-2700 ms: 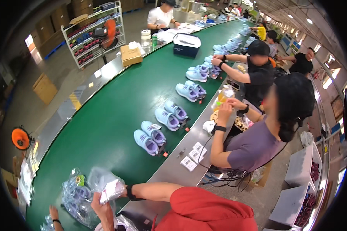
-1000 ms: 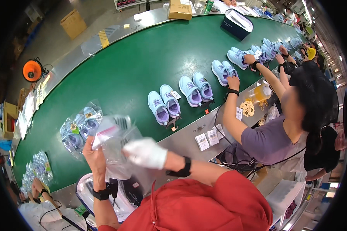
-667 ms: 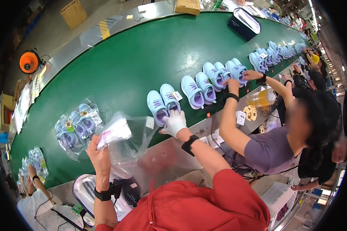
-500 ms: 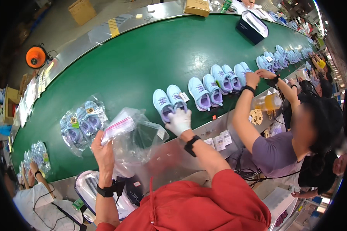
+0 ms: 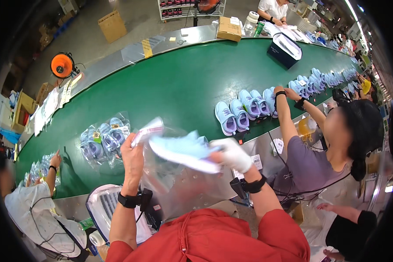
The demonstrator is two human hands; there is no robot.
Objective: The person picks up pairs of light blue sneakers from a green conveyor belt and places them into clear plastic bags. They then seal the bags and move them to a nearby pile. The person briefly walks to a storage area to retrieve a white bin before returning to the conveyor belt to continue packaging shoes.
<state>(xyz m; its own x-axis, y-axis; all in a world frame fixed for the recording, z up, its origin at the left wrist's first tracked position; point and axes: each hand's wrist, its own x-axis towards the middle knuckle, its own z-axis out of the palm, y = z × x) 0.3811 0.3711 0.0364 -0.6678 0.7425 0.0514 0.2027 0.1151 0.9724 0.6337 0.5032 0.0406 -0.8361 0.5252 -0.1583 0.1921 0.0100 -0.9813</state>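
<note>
My bare left hand (image 5: 132, 158) is closed on the top edge of a clear zip bag (image 5: 149, 130), whose see-through body hangs down over the bench edge. In my white-gloved right hand (image 5: 235, 156) are light blue sneakers (image 5: 179, 150) with pale soles, gripped at the heel end. They are smeared by motion, and I cannot make out clearly whether both shoes of a pair are there. Their toe end points left, close beside the bag; whether it is inside the opening cannot be told. Left of my left hand, bagged sneakers (image 5: 104, 139) lie on the green belt.
More blue sneakers (image 5: 232, 117) line the belt's near edge to the right, where a co-worker in purple (image 5: 303, 163) handles a pair. Another co-worker (image 5: 39, 209) works at the left. A dark shoebox (image 5: 285, 52) stands at the far right. An open box (image 5: 102, 201) sits beside my left forearm.
My right hand has lifted the nearest sneakers off the belt and brought them left to the bag. The view has tilted up. The left hand keeps hold of the bag.
</note>
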